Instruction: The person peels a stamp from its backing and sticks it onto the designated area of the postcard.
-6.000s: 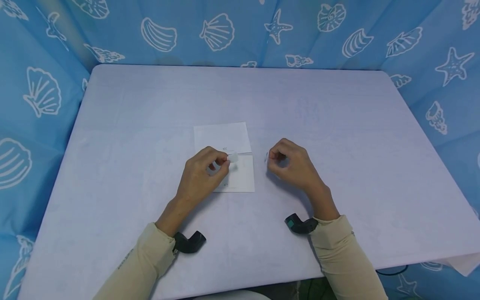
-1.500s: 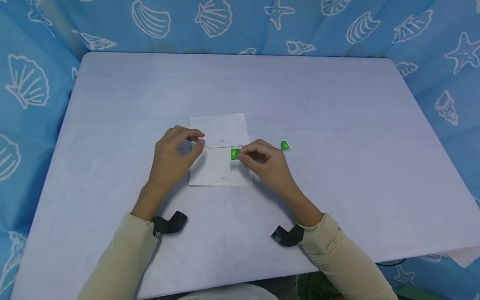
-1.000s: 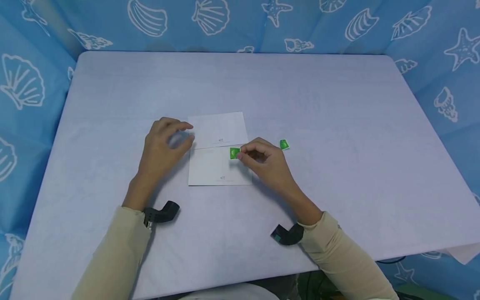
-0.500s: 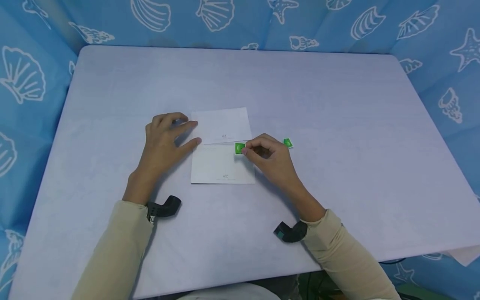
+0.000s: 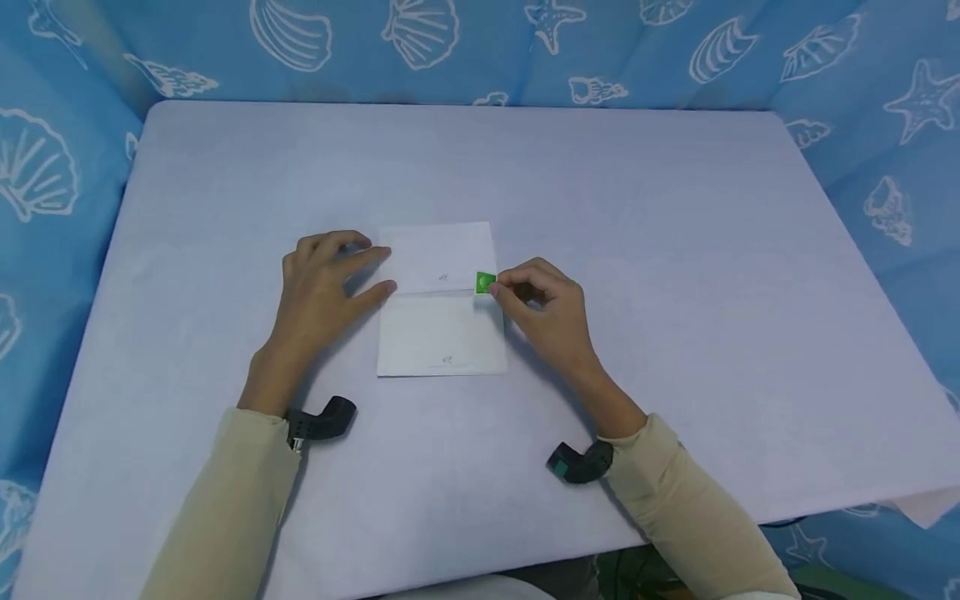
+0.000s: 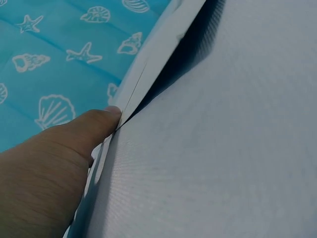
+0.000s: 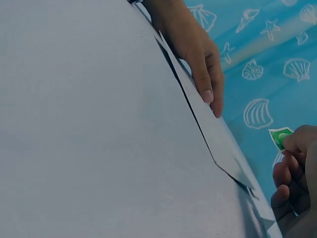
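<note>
Two white paper sheets like envelopes or cards lie one above the other on the cloth: a far sheet [image 5: 438, 250] and a near sheet [image 5: 435, 333], each with a small printed mark low down. My left hand [image 5: 322, 275] rests at their left side, index finger on the far sheet and thumb close to the seam between them, fingers spread. Between thumb and index finger, my right hand [image 5: 547, 308] pinches a small green square sticker [image 5: 484, 282] with a white border. It hovers over the sheets' right edge, near the seam. The right wrist view also shows the green sticker [image 7: 280, 139].
A white cloth [image 5: 675, 250] covers the table. Blue curtains [image 5: 495, 50] with shell prints hang along the back and sides. Each wrist wears a black camera, the left camera [image 5: 322, 419] and the right camera [image 5: 581, 462].
Earlier the left hand held a pale scrap; it now rests at the sheets' left edge. The right hand has shifted slightly away with the green sticker. A second green sticker is now hidden behind it.
</note>
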